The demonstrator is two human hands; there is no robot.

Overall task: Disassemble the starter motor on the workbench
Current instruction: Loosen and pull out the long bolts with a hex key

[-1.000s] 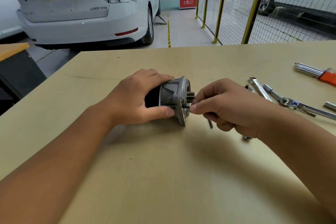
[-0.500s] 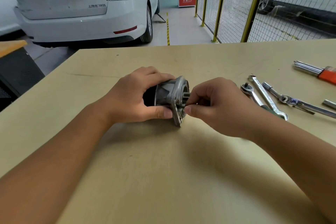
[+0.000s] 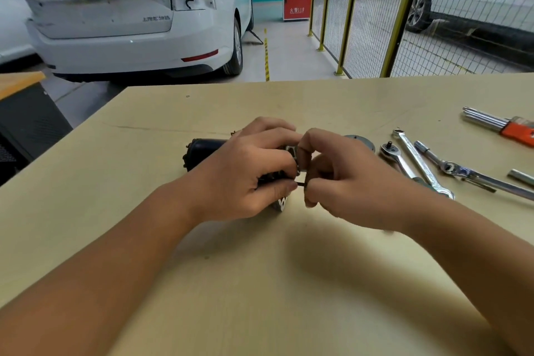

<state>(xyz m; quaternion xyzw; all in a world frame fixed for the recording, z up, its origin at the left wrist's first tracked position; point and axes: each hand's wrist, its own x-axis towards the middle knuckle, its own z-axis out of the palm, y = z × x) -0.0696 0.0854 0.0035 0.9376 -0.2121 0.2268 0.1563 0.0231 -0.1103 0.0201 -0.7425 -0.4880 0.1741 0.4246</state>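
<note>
Starter motor (image 3: 202, 150) lies mid workbench (image 3: 289, 283); we now see its black body left of our left hand (image 3: 245, 176), which has slid forward and grips the flange end. Right hand (image 3: 344, 179), a second ago at the flange, now pinches a thin dark bolt (image 3: 300, 184), seemingly drawing it out. Wrenches (image 3: 419, 165) lie right.

starter motor (image 3: 202, 150) on workbench (image 3: 260, 283), gripped mid-table between left hand (image 3: 245, 179) and right hand (image 3: 344, 185) | motor body sticks out left of the grip | round plate (image 3: 364, 143) just behind-right of it | ratchet (image 3: 397, 159), wrench (image 3: 419, 163), extension bar (image 3: 468, 172) further right, side by side | hex key set (image 3: 500, 124) far right, behind them
</note>
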